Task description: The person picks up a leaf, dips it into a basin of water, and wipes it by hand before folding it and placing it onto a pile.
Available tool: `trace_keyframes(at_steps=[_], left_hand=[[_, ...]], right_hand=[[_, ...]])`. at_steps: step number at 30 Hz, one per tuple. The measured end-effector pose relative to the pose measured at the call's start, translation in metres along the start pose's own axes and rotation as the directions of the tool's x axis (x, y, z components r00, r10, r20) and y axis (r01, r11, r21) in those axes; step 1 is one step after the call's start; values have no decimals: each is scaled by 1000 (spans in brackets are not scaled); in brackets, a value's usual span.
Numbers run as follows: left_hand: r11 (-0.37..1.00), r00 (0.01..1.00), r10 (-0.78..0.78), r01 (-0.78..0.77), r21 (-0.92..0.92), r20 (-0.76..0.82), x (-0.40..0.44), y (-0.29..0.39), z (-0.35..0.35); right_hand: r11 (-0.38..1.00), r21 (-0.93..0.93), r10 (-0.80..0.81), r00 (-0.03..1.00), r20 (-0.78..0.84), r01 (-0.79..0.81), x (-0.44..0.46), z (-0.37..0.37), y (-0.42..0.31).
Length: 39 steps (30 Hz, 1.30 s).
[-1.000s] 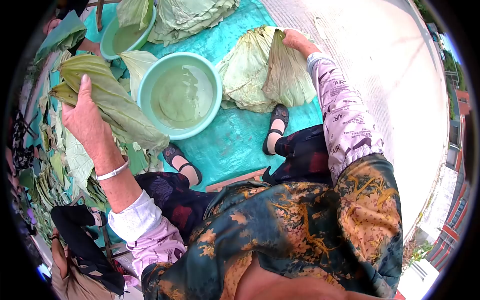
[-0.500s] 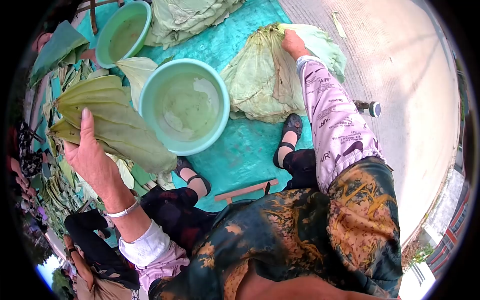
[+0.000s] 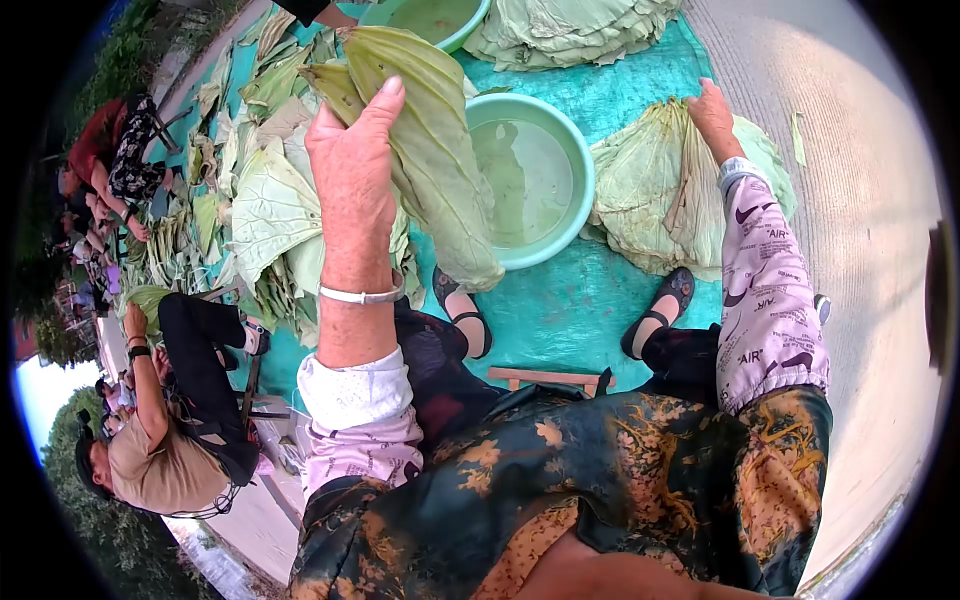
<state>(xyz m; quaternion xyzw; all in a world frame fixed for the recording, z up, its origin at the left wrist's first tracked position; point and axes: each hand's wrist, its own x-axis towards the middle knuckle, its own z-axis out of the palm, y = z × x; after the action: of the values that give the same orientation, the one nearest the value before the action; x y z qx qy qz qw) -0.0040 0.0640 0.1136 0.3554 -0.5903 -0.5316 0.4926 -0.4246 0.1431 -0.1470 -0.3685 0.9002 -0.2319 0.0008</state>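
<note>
My left hand [image 3: 352,170] is closed, thumb on top, around the narrow end of a folded, yellowish-green lotus leaf [image 3: 430,130]. The leaf hangs down to the right, its wide end beside the near left side of a pale green basin [image 3: 586,190] of water. At the right, my right hand [image 3: 714,120] has its fingers curled at the gathered top of a fan-shaped stack of lotus leaves [image 3: 645,195]. Its fingertips are mostly hidden, pressed against the leaf ends. A paler leaf [image 3: 768,165] lies under the right side of that stack.
A second basin [image 3: 425,20] and another leaf stack [image 3: 570,30] stand farther back on the turquoise sheet [image 3: 560,310]. Loose leaves [image 3: 275,210] are heaped at left. A wooden stool edge [image 3: 550,378] is by my knees. Other people, one in a tan shirt [image 3: 165,465], sit at left.
The view has swung left, showing more of the leaf heap and a seated person. My left hand has raised the folded leaf and tilted it more upright. My right hand stays at the stack's top.
</note>
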Motion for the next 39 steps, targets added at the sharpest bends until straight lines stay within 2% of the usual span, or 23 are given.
trace_keyframes(at_steps=[2,4,6,8,10,11,13,16,19,22,25,26,29,30,33,34,36,37,38,39], left_hand=[[999,998,-51,52,-15,46,1,-7,2],[995,992,-89,92,-29,86,6,-17,3],[993,985,-117,120,-18,128,11,-26,6],[988,972,-145,152,-27,186,15,-35,8],[981,951,-180,193,-26,253,18,-43,10],[978,936,-195,206,-7,294,19,-45,12],[968,898,-243,246,39,367,25,-54,15],[970,880,-242,223,93,408,25,-61,16],[987,872,-155,159,32,463,28,-72,14],[982,869,-184,181,50,459,29,-71,8],[979,890,-202,176,102,408,38,-81,0],[977,906,-214,199,78,364,39,-81,0],[980,948,68,-121,156,310,43,-82,2],[948,960,51,-134,289,276,41,-77,0],[899,984,81,-141,414,159,44,-66,-3],[920,981,137,-176,351,134,45,-68,-3],[940,968,243,-253,229,71,50,-75,-3],[927,958,282,-284,246,42,47,-72,-3],[911,946,323,-315,265,15,44,-68,-3],[894,931,364,-346,285,-11,42,-62,-4]], right_hand=[[962,205,-176,984,-37,180,8,5,-35],[856,489,-254,960,120,165,3,-20,-95],[728,653,-419,890,179,211,-16,-58,-157],[608,710,-613,779,136,354,-33,-81,-202],[494,813,-700,696,161,309,-57,-104,-235],[454,822,-739,661,131,344,-62,-103,-244],[400,871,-766,626,146,286,-69,-104,-257],[416,884,-742,641,196,211,-82,-112,-264],[373,915,-708,684,175,152,-89,-109,-259],[413,885,-692,706,151,216,-82,-97,-248],[409,889,-703,692,164,205,-79,-96,-244],[402,912,-714,651,260,77,-74,-89,-245],[526,850,-739,506,446,18,-87,-99,-247],[516,856,-745,473,470,-37,-88,-87,-244],[698,694,-640,590,492,179,-84,-68,-241],[631,756,-662,629,408,173,-83,-50,-234],[643,721,-655,674,341,259,-76,-34,-223],[649,698,-651,696,303,303,-78,-30,-220],[624,749,-594,758,270,223,-82,-23,-219],[647,682,-605,774,186,341,-84,-17,-217]])
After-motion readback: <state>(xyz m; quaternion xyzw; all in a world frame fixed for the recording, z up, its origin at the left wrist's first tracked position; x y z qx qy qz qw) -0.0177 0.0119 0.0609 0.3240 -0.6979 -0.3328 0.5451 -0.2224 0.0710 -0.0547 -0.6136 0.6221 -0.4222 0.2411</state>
